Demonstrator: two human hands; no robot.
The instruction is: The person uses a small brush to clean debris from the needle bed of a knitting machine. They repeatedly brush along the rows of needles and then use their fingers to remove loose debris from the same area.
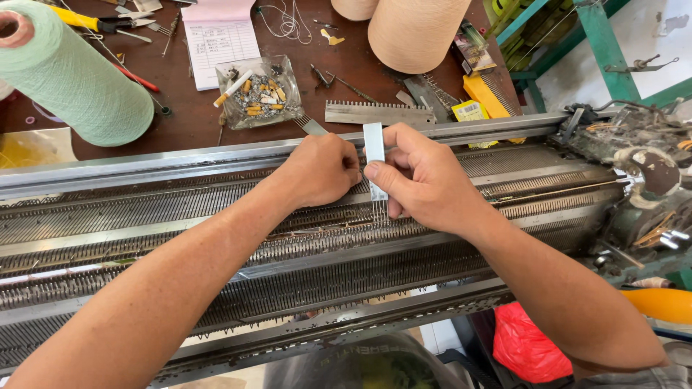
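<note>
My right hand (425,180) pinches a small pale comb-like metal tool (375,155), held upright with its fine teeth down on the needle bed (216,223) of a flat knitting machine. My left hand (321,169) is closed just to the left of it, knuckles up, gripping the grey handle of a second toothed tool (311,126) that sticks out behind the hand. Both hands rest over the rows of metal needles near the machine's middle.
Behind the machine is a brown table (194,108) with a green yarn cone (68,72), a beige yarn cone (414,32), a notepad (220,36), a clear tray of butts (256,94), a toothed metal bar (378,113). A red bag (530,346) lies below right.
</note>
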